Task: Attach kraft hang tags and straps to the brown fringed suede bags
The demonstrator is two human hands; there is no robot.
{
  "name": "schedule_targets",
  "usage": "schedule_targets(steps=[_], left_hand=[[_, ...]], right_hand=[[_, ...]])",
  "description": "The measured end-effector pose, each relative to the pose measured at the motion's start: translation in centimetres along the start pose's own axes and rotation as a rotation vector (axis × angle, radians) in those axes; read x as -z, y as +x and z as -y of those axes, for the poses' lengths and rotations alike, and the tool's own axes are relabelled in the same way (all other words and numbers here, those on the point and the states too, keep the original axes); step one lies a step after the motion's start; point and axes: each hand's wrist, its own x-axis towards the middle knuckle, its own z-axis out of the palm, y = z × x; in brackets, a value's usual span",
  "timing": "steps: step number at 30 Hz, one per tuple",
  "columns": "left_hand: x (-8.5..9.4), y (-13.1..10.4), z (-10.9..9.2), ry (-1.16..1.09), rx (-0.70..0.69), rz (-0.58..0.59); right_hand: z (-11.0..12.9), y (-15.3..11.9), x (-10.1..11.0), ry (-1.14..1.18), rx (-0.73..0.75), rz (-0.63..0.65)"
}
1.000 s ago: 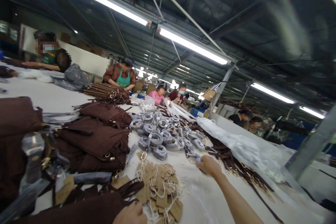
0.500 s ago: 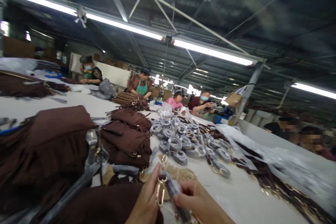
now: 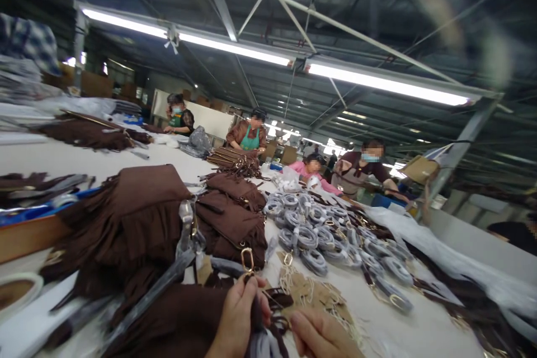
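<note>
Turned upright since the earlier frame: gold oval metal clasp (image 3: 247, 260). Right hand (image 3: 321, 335): curled, contents unclear. Left hand (image 3: 241, 310): pinching brown, grey-wrapped strap (image 3: 265, 344) below clasp. Strap likely light, pliable, slippery-wrapped; grip there. Beyond: coiled grey-wrapped straps (image 3: 307, 237).

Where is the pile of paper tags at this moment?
In the head view, the paper tags lie right of centre, between the right hand and the grey coils.

clasp (image 3: 252, 260) — smooth, glossy metal
</note>
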Motion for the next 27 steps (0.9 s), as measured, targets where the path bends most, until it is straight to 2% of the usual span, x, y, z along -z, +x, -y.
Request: schedule_targets(steps=[5, 9, 19, 24, 27], left_hand=[[-0.4, -0.6, -0.7, 0.077, -0.045, 0.020], [-0.6, -0.9, -0.5, 0.064, -0.058, 0.054], [-1.1, -1.0, -0.7, 0.025, -0.047, 0.087], [-0.2, -1.0, 0.1, 0.166, -0.147, 0.051], [0.7, -0.6, 0.6, 0.199, -0.195, 0.156]], right_hand=[[1.5, 0.5, -0.5, -0.145, -0.021, -0.106], [1.3, 0.9, -1.2, -0.151, -0.031, -0.201], [3.0, 0.9, -1.2, -0.094, 0.002, -0.155], [2.6, 1.8, -1.3, -0.106, 0.010, -0.181], [2.5, 2.2, -1.2, -0.149, 0.043, -0.200]])
